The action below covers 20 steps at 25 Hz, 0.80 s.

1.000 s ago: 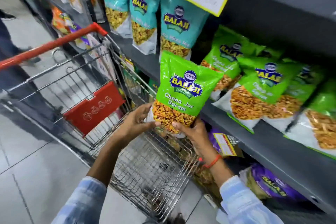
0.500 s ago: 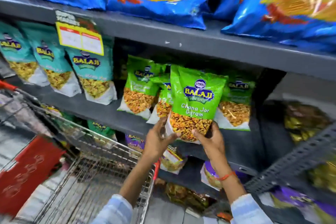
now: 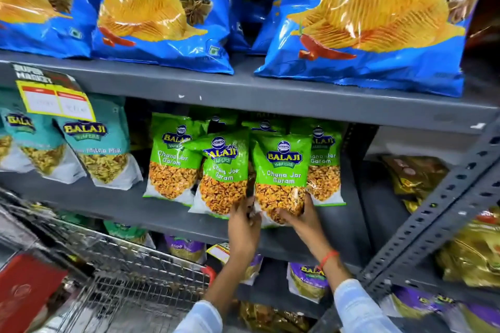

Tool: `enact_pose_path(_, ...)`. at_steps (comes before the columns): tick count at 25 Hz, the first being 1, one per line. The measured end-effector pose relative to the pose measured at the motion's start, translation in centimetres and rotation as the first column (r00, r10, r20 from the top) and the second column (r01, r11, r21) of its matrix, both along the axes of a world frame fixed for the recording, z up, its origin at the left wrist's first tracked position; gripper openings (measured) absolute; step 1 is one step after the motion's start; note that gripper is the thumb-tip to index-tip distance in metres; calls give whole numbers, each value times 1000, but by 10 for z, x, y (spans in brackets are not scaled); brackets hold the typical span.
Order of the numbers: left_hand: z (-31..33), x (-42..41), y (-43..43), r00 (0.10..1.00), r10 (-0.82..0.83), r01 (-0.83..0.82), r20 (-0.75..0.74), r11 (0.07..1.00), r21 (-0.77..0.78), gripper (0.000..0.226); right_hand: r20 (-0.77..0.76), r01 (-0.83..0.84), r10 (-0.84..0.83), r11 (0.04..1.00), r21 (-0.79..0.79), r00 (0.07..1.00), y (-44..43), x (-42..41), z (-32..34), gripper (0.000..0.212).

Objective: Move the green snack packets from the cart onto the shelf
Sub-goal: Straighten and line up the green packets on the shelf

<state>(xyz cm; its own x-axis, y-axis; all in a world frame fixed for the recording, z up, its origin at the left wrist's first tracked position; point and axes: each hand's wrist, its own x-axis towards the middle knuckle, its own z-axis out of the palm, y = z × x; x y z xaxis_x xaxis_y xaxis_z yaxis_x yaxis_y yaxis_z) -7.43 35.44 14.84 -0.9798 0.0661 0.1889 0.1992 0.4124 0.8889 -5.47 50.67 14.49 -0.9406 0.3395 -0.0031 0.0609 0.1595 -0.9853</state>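
Observation:
A green Balaji snack packet (image 3: 281,170) stands upright at the front of the grey middle shelf (image 3: 167,211). Both hands hold its lower end: my left hand (image 3: 243,227) at its bottom left corner, my right hand (image 3: 300,220) cupping its bottom right. Other green packets stand around it on the shelf: one to the left (image 3: 221,170), one further left (image 3: 173,159), one behind on the right (image 3: 324,167). The wire cart (image 3: 130,278) with red trim sits at the lower left; its contents are blurred.
Teal Balaji packets (image 3: 100,151) stand on the same shelf to the left under a yellow price tag (image 3: 56,100). Blue chip bags (image 3: 162,11) fill the shelf above. Purple packets (image 3: 308,281) lie on the shelf below. A perforated grey upright (image 3: 433,224) and gold packets (image 3: 414,178) are at right.
Both hands carried the green packet from above the cart up and into the middle shelf among the other green packets. The view swung from the cart toward the shelves.

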Motion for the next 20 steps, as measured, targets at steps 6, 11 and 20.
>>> enact_pose_path(6, 22, 6, -8, 996, -9, 19, -90, 994, 109, 38, 16, 41, -42, 997, 68, 999, 1, 21, -14, 100)
enact_pose_path(11, 81, -21, 13, 985, -147, 160, -88, 972, 170, 66, 4, 75, -76, 997, 32, 997, 7, 42, -7, 88)
enact_pose_path(20, 98, -19, 33, 952, -258, 124, 163, 816, 564, 14, 155, 72, -79, 996, 47, 985, 22, 49, -7, 63)
